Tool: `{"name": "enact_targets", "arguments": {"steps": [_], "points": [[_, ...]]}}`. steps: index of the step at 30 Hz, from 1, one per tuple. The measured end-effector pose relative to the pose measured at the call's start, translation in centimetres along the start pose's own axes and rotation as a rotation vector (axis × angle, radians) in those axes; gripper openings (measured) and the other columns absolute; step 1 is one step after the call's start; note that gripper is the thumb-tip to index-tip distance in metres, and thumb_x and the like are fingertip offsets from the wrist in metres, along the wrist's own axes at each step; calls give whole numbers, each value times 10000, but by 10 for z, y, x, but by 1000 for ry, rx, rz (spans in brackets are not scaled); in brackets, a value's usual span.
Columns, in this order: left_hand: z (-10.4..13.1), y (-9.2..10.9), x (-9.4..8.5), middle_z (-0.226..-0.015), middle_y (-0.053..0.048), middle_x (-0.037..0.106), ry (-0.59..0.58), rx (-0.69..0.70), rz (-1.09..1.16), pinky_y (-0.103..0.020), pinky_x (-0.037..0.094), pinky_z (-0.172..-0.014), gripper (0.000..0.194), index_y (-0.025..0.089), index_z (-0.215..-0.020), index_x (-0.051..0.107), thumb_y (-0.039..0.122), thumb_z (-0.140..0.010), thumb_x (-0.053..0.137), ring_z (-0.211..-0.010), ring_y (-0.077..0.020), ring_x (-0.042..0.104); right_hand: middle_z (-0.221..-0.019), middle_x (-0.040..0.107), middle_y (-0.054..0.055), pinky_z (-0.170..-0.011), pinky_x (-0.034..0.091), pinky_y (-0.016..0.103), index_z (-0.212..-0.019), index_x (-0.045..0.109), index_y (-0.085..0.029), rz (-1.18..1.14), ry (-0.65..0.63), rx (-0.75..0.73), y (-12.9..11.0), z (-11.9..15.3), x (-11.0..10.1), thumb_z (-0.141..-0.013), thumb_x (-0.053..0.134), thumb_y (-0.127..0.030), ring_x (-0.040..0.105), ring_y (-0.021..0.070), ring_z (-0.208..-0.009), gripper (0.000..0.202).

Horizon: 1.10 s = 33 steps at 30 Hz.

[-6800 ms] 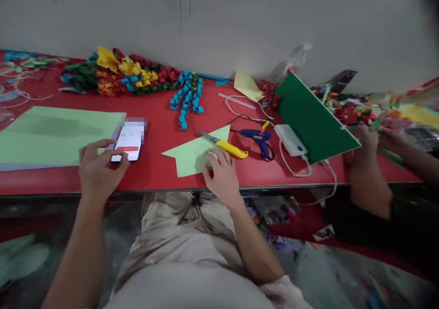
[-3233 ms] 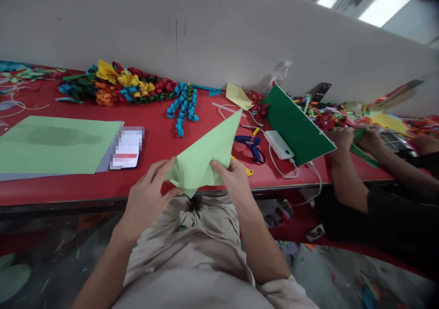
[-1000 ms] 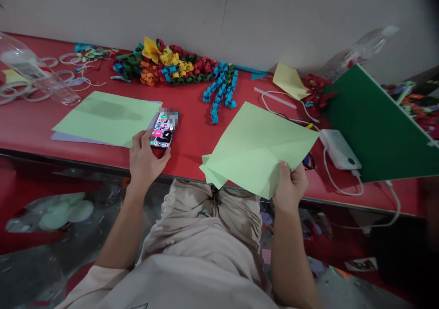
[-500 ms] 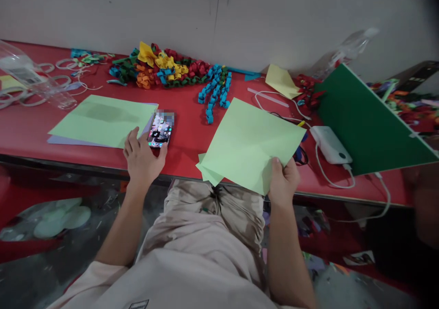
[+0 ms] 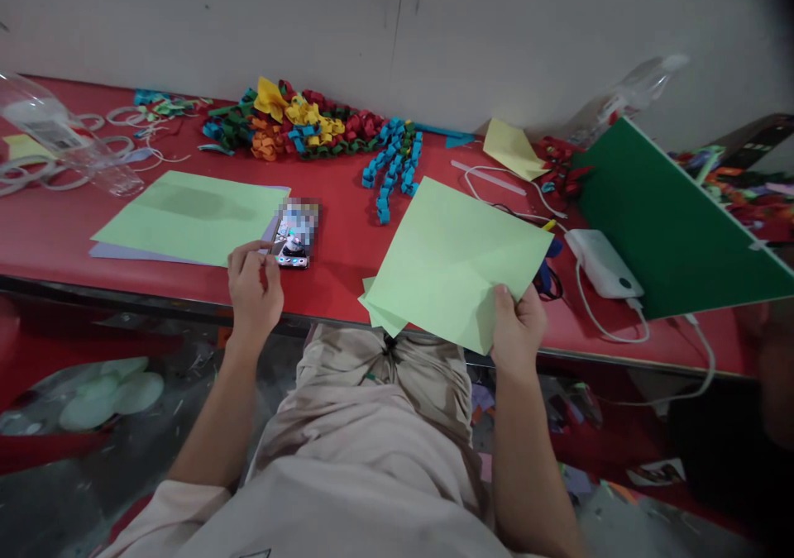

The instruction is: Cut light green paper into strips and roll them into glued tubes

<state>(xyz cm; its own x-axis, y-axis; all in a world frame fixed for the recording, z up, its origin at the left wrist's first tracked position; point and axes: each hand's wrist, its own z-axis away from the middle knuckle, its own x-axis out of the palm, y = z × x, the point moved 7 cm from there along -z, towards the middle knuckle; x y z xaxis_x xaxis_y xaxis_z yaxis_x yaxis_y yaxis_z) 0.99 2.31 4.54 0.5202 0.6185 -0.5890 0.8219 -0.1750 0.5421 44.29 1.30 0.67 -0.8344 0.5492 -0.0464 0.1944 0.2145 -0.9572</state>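
My right hand (image 5: 518,326) pinches the lower right corner of a light green sheet (image 5: 459,260), which is tilted over the table's front edge. A smaller green piece (image 5: 385,317) shows under the sheet's lower left corner. My left hand (image 5: 254,293) is by the lower left corner of a phone (image 5: 296,240) with a lit screen, its fingers curled and nothing visible in them. Another green sheet (image 5: 192,215) lies left of the phone on a purple sheet (image 5: 133,253).
Paper chains (image 5: 303,124) in several colours lie along the wall on the red table (image 5: 341,248). A white power bank (image 5: 605,264) with cables and a leaning green board (image 5: 670,227) are at right. A plastic bottle (image 5: 68,140) lies at left.
My left hand's fingers and thumb have drawn together and moved off the phone's lower edge. The phone's screen picture has changed. My right hand still holds the sheet.
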Motion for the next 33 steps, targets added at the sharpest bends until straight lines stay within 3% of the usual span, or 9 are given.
{"name": "enact_targets", "arguments": {"steps": [4, 10, 15, 18, 20, 23, 29, 33], "points": [[-6, 0, -14, -1169, -133, 632, 57, 30, 101, -449, 459, -1010, 151, 232, -831, 437, 200, -970, 390, -1150, -250, 575, -1080, 744, 72, -884, 510, 355, -1147, 721, -190, -6, 5, 33, 3, -1, 0, -827, 702, -459, 654, 190, -934, 419], [-11, 10, -27, -1079, -92, 642, 118, 97, 130, -461, 490, -1003, 96, 230, -910, 527, 291, -972, 484, -1117, -244, 602, -1102, 746, 75, -840, 544, 346, -1109, 742, -199, -111, 65, 130, -8, 4, 0, -777, 769, -407, 677, 195, -929, 393], [-9, 6, -29, -995, -55, 662, 158, -13, 190, -431, 515, -893, 194, 222, -948, 602, 356, -1015, 479, -1019, -220, 641, -1028, 751, 80, -782, 559, 334, -1086, 749, -190, -103, 94, 124, -30, 18, 7, -778, 770, -384, 679, 203, -911, 365], [-2, 27, -23, -932, -48, 668, 101, 3, 264, -405, 519, -872, 280, 225, -859, 591, 319, -1050, 409, -948, -191, 653, -1026, 755, 83, -774, 566, 332, -1063, 752, -193, -101, 70, 161, -36, 28, 18, -780, 770, -380, 682, 195, -876, 340], [6, 52, -17, -884, -44, 667, 31, 85, 353, -375, 527, -819, 266, 222, -805, 570, 287, -1032, 448, -874, -178, 650, -1039, 759, 82, -781, 567, 330, -1040, 755, -203, -108, 42, 171, -38, 34, 24, -774, 779, -376, 685, 191, -876, 319], [21, 72, -5, -857, -38, 665, -76, 65, 450, -328, 527, -730, 263, 216, -745, 571, 261, -998, 516, -791, -161, 640, -1082, 759, 84, -790, 570, 339, -1044, 757, -220, -98, 7, 175, -39, 42, 26, -785, 782, -385, 691, 199, -897, 308], [38, 62, 14, -976, -63, 693, -148, -53, 512, -306, 541, -777, 94, 225, -914, 703, 293, -948, 649, -906, -175, 669, -1076, 766, 90, -745, 574, 337, -1090, 756, -220, -47, 20, 258, -27, 51, 9, -763, 797, -414, 701, 210, -871, 382], [47, 52, 24, -958, -54, 641, -223, -225, 823, -292, 532, -735, 152, 218, -894, 616, 346, -976, 600, -835, -163, 646, -1040, 776, 88, -739, 580, 343, -1099, 758, -218, -49, 7, 309, -21, 58, 6, -771, 796, -419, 712, 217, -857, 387]]}}
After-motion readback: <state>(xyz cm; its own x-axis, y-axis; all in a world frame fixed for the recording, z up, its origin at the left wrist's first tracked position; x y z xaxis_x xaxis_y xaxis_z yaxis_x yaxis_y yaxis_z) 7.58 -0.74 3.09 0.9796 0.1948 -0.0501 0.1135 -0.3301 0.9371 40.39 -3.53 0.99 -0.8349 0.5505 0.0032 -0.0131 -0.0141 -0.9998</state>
